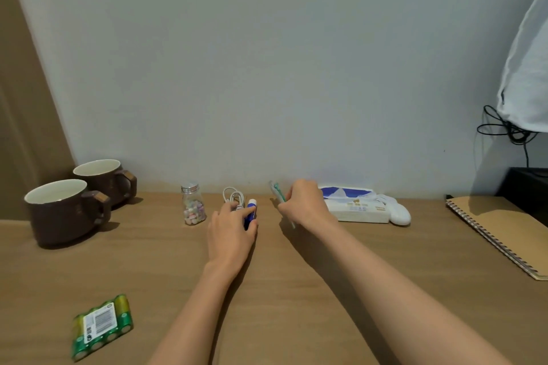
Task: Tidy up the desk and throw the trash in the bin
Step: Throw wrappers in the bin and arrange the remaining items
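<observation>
My left hand (232, 231) rests on the wooden desk (296, 290) near the back wall, fingers closed around a blue and white tube (251, 212), beside a coiled white cable (234, 197). My right hand (304, 203) holds a thin green and white packet-like item (278, 191), tilted up, just left of the tissue pack (353, 206). A small glass bottle (192, 204) of pastel candies stands left of my left hand.
Two brown mugs (66, 210) stand at the back left. A green battery pack (102, 326) lies at the front left. A white mouse (398, 212) sits beside the tissues, a spiral notebook (501, 234) at the right, black cables (507, 130) above.
</observation>
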Demonstrator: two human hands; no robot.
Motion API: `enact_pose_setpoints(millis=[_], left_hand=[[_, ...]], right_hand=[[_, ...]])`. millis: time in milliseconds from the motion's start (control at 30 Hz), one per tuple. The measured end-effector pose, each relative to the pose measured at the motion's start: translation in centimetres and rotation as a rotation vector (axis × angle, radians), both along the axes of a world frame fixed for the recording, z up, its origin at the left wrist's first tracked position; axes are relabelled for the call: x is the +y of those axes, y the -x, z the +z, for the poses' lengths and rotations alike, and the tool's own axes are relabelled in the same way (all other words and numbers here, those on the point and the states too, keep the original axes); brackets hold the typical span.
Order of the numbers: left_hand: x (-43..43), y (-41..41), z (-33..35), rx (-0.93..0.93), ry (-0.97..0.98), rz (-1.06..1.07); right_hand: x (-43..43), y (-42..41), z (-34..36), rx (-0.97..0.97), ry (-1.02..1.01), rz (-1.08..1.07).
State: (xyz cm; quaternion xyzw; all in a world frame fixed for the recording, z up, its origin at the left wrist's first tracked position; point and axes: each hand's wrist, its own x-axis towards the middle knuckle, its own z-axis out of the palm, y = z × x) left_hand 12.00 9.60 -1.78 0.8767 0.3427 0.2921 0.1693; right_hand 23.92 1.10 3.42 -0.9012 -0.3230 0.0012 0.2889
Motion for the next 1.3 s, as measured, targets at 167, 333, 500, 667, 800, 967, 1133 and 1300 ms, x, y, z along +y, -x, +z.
enact_pose_setpoints(millis=[167,333,500,667,800,967,1133,1300], left_hand=[[0.4,0.3,-0.2,-0.037,0.042,-0.001],[1.0,0.0,-0.5,-0.059,0.077,-0.031],[1.7,-0.2,-0.8,-0.116,0.147,-0.076],[1.8,-0.3,-0.7,-0.121,0.161,-0.084],[1.6,-0.6,-0.8,-0.087,0.182,-0.137],[1.8,-1.2,-0.8,-0.059,0.177,-0.187],[1.0,-2.7,-0.6,-0.017,0.181,-0.276],[0.1,-4.1,-0.2,-0.008,0.181,-0.333]], right_hand=[[1.7,-0.3,-1.6,-0.079,0.05,-0.054],[2.1,-0.4,-2.6,-0.148,0.069,-0.07],[0.9,-0.3,-2.6,-0.287,-0.004,0.005],[-2.5,-0.5,-2.7,-0.67,0.104,0.209],[-3.7,-0.4,-4.1,-0.652,0.268,0.289],[-3.2,-0.3,-4.2,-0.641,0.398,0.289],[-3.3,-0.3,-4.2,-0.649,0.426,0.224],[-3.5,-0.8,-4.9,-0.627,0.401,0.195]])
